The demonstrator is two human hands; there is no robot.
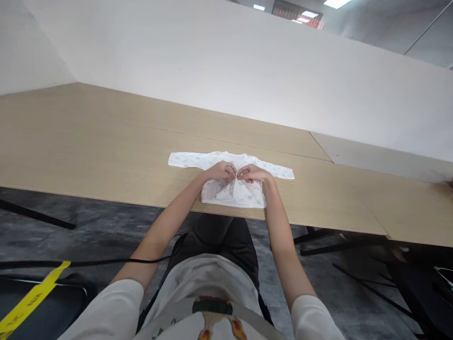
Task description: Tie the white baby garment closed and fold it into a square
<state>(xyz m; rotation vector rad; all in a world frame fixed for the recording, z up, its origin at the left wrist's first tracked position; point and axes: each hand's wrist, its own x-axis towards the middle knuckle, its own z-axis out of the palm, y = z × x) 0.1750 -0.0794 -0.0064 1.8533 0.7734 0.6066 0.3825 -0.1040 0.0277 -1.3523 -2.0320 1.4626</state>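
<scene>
A small white long-sleeved baby shirt (247, 196) with a faint print lies spread on the table, its sleeves stretched out to both sides and its hem toward me. My left hand (222, 170) pinches the fabric at the middle of the front. Close beside it, my right hand (254, 173) pinches the same front line from the other side. Between the two hands the cloth is drawn up into a raised fold. Whatever small fastening may be under the fingertips is hidden.
The light wooden table (106, 146) runs wide to both sides, with a white partition (212, 61) along its back. A black chair (42, 307) with yellow tape stands at the lower left, and a black cable (106, 261) passes by my left arm. Dark furniture (406, 288) is at lower right.
</scene>
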